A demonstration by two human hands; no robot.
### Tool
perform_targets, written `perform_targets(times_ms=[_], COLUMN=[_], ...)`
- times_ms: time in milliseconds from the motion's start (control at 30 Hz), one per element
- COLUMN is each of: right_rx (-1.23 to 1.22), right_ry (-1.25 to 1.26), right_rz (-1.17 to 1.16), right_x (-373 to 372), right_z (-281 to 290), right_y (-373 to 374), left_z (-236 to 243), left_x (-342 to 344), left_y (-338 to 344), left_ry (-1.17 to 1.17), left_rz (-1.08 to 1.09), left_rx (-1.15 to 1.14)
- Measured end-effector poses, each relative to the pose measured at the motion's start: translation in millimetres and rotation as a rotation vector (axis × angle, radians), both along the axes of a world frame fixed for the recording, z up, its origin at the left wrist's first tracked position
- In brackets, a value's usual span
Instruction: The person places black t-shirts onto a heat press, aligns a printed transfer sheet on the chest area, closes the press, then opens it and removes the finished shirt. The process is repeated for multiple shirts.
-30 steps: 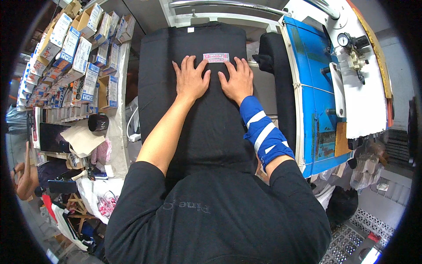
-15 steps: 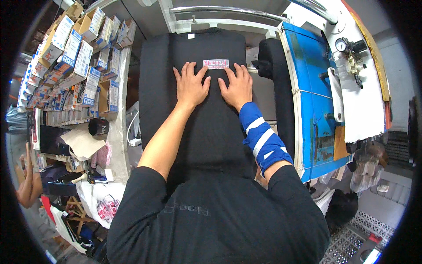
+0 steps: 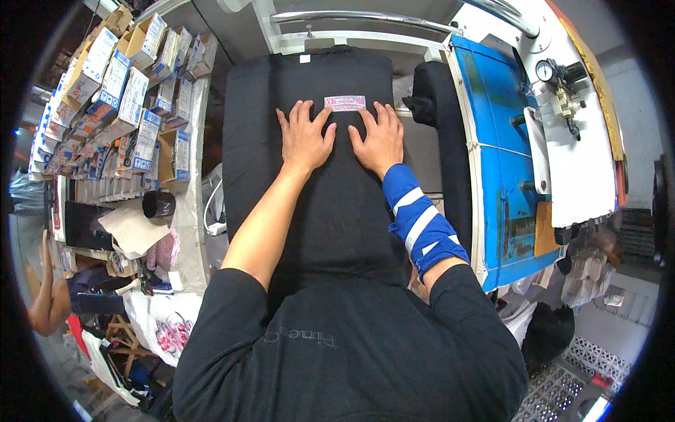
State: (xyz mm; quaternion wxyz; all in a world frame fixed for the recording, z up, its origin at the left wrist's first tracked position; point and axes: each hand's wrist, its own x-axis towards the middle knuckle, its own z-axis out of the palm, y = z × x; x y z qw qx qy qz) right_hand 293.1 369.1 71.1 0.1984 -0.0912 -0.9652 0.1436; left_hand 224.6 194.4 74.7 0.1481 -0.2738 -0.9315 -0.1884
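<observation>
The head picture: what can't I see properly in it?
- Head view: what is under the flat black shirt; the shirt covers it.
- Head view: the palms of the left hand and right hand; they face down.
- Head view: the marks on the round gauge; too small.

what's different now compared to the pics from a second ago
The whole view has shifted slightly, so everything sits a bit lower in frame; at the left edge, another person's bent arm has moved slightly inward. Nothing was taken hold of or let go. Left hand and right hand stay flat on the black garment, index fingers at the label's lower corners.
</observation>
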Motion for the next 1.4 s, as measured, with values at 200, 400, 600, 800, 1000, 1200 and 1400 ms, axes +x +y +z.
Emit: perform_targets(times_ms=[200, 400, 600, 800, 1000, 1200, 1400], right_rx=[0.000, -0.004, 0.002, 0.007, 0.000, -0.002, -0.005], right_ry=[0.001, -0.002, -0.010, -0.004, 0.009, 0.000, -0.002], right_rz=[0.000, 0.001, 0.001, 0.002, -0.001, -0.001, -0.001], right_x=[-0.6, -0.8, -0.4, 0.1, -0.6, -0.7, 0.1], right_z=[-0.3, -0.3, 1.4, 1.1, -0.2, -0.1, 1.3], right_y=[0.2, -0.1, -0.6, -0.3, -0.5, -0.4, -0.4], left_z=[2.1, 1.1, 2.8, 2.5, 0.8, 0.7, 2.4], left_x=[0.8, 0.2, -0.5, -0.5, -0.8, -0.6, 0.6], left_y=[-0.6, 0.3, 0.0, 0.0, 0.2, 0.0, 0.4], left_ry=[-0.016, -0.018, -0.022, -0.005, -0.008, 0.000, -0.006], left_rz=[-0.001, -0.001, -0.004, -0.006, -0.012, -0.003, -0.003], left_rx=[-0.011, -0.017, -0.015, -0.007, 0.013, 0.002, -0.004])
